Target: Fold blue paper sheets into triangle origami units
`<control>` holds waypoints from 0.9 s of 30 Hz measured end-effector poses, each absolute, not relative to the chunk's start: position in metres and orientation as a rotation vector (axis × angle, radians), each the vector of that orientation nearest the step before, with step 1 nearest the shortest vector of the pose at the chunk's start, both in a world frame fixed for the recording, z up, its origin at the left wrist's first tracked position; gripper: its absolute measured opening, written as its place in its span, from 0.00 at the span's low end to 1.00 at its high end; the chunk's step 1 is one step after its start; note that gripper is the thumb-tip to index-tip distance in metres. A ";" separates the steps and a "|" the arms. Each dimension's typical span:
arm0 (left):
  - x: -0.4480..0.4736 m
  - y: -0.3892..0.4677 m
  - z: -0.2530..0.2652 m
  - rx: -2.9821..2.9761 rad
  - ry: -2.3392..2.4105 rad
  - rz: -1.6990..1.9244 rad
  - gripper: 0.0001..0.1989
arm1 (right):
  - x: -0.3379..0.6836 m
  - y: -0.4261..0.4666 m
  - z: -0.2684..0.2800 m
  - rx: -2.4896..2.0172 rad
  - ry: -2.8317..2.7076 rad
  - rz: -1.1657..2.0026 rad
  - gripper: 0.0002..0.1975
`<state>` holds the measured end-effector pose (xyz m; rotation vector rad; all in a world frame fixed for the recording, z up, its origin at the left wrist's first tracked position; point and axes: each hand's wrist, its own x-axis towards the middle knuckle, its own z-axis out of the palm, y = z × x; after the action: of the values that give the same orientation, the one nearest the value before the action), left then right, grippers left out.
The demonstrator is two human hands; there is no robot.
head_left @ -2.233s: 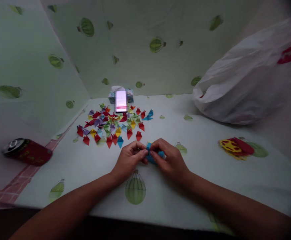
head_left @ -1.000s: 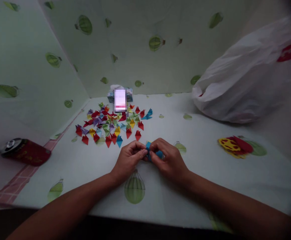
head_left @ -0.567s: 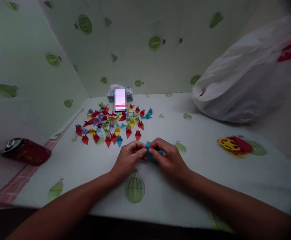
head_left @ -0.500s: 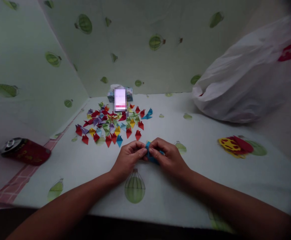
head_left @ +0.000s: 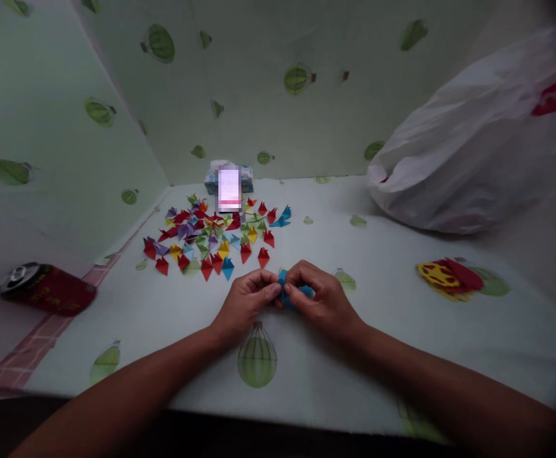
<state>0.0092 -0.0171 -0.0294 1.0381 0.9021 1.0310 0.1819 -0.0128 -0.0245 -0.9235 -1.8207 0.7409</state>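
Near the middle of the table, a piece of blue paper (head_left: 305, 292) is pinched between both hands. A small yellow patch shows at its top edge. My left hand (head_left: 252, 296) is closed on its left side, thumb against fingertips. From the other side, my right hand (head_left: 323, 296) grips it with thumb and bent fingers. The fingers cover most of the paper, so its folded shape is hard to make out. Beyond my left hand lies a spread of small folded paper cranes (head_left: 263, 257) in red, blue, yellow, green and purple.
A lit phone (head_left: 229, 189) leans against a tissue box (head_left: 247, 179) behind the cranes. On the left lies a red drink can (head_left: 61, 291). Red and yellow cut-out pieces (head_left: 464, 277) lie to the right, below a large white plastic bag (head_left: 450, 152).
The fingers of my right hand have shifted slightly on the blue paper, and a little more of it shows beside them. My left hand keeps nearly the same place.
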 end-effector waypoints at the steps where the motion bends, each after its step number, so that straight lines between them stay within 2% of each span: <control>1: 0.009 -0.017 -0.030 1.036 0.899 1.028 0.11 | 0.182 -0.013 -0.024 -0.927 -1.821 0.729 0.09; 16: 0.007 -0.017 -0.031 1.038 0.933 1.002 0.11 | 0.182 -0.018 -0.019 -0.981 -1.836 0.727 0.10; 21: 0.008 -0.017 -0.029 0.989 0.894 1.007 0.10 | 0.182 -0.017 -0.018 -1.027 -1.704 1.009 0.04; 27: 0.007 -0.017 -0.033 0.923 0.859 0.939 0.10 | 0.182 -0.012 -0.020 -0.971 -1.516 1.365 0.06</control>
<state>0.0066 -0.0167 -0.0328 0.9227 0.8594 0.9388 0.1821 -0.0123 -0.0203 -0.9714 -1.5159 1.3654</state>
